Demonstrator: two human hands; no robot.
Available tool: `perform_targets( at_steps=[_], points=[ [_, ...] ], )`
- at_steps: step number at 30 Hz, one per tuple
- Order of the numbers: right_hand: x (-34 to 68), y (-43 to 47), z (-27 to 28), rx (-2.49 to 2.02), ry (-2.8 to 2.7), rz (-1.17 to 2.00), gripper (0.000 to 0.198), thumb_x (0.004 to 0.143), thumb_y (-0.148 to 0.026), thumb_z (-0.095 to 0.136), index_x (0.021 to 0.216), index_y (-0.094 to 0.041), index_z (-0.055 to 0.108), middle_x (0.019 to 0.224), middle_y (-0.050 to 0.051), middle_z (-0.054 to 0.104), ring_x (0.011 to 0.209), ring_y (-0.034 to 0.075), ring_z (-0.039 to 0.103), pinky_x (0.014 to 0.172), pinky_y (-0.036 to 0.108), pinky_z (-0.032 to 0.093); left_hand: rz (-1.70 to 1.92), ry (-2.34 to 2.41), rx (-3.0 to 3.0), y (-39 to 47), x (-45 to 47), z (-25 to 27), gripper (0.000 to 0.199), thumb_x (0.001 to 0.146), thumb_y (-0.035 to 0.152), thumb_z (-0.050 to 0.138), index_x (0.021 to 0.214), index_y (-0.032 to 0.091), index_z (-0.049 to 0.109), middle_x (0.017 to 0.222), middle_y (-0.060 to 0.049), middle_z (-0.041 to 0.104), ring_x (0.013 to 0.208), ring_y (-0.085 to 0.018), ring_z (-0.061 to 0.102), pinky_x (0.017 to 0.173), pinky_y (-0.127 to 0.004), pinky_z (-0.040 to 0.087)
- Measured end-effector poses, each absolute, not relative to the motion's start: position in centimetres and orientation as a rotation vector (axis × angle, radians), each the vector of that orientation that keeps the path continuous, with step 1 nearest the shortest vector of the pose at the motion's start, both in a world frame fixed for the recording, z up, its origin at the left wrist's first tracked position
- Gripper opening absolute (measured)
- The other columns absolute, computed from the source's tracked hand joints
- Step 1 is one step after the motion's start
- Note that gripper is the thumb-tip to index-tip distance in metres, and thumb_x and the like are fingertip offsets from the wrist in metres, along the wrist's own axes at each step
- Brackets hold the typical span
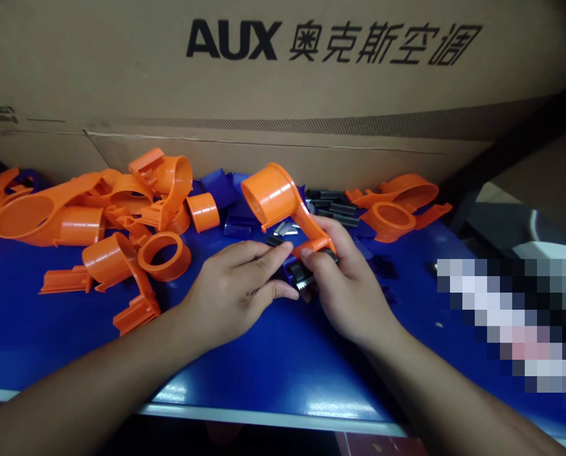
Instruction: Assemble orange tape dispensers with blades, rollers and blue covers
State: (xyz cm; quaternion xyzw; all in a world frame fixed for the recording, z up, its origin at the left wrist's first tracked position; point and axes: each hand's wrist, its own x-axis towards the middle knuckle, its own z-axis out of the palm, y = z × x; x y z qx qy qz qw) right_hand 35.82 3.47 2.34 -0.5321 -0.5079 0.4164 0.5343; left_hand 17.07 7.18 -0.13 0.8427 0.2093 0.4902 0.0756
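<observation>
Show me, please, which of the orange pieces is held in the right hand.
The orange piece in the middle, raised above the blue table, its lower end gripped by the right hand. The other orange pieces lie in groups to either side.

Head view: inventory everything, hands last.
Carton: one, brown, behind table
Table: one, blue, centre
Held part: one, orange, centre
Left parts: many, orange, left
Right parts: at least two, orange, right
Blue pieces: several, dark blue, behind held part
Black pieces: several, black, beside right parts
Blades: several, silver, centre
White item: one, white, right edge
Red items: at least one, red, below table
Pixelated patch: one, mixed, right
Left grip: one, bare, beside held part
Right grip: one, bare, on held part
</observation>
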Motion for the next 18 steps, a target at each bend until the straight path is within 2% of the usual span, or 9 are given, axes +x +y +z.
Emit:
perform_targets(
  at_steps=[5,8,14,18],
  points=[
    [35.72,3.33,2.01,-1.259,-1.286,1.019,0.043,0.096,-0.029,0.061,0.139,-0.033,0.062,0.076,-0.006,0.059,0.049,0.013,0.053,0.044,0.027,0.048,1.454,0.54,2.423,7.58,16.94,-0.15,0.033,0.097,0.012,0.074,0.128,0.02,0.075,0.092,0.0,0.078,0.077,-0.011,0.075,0.074,-0.021,0.066],
    [35.59,3.31,1.82,-1.255,-1.31,1.035,0.044,0.096,-0.028,0.06,0.14,-0.032,0.06,0.075,-0.006,0.058,0.048,0.012,0.054,0.043,0.027,0.048,1.435,0.52,2.353,7.64,16.94,-0.11,0.029,0.095,0.004,0.07,0.119,0.019,0.079,0.086,0.001,0.077,0.072,-0.008,0.075,0.071,-0.017,0.064],
    [35.46,3.33,1.5,-1.282,-1.29,1.05,0.044,0.093,-0.027,0.06,0.137,-0.031,0.061,0.073,-0.008,0.057,0.047,0.012,0.054,0.042,0.026,0.048,1.41,0.604,2.227,7.53,17.29,-0.37,0.034,0.087,-0.003,0.073,0.108,0.02,0.084,0.085,0.001,0.079,0.072,-0.009,0.075,0.07,-0.018,0.063],
    [35.53,3.62,1.53,-1.252,-1.195,1.153,0.039,0.09,-0.028,0.061,0.129,-0.031,0.064,0.074,-0.007,0.06,0.047,0.013,0.057,0.04,0.025,0.047,1.318,0.63,2.166,7.48,17.39,0.31,0.024,0.083,0.006,0.085,0.099,0.023,0.086,0.095,0.0,0.083,0.086,-0.015,0.08,0.08,-0.024,0.065]
  ],
)
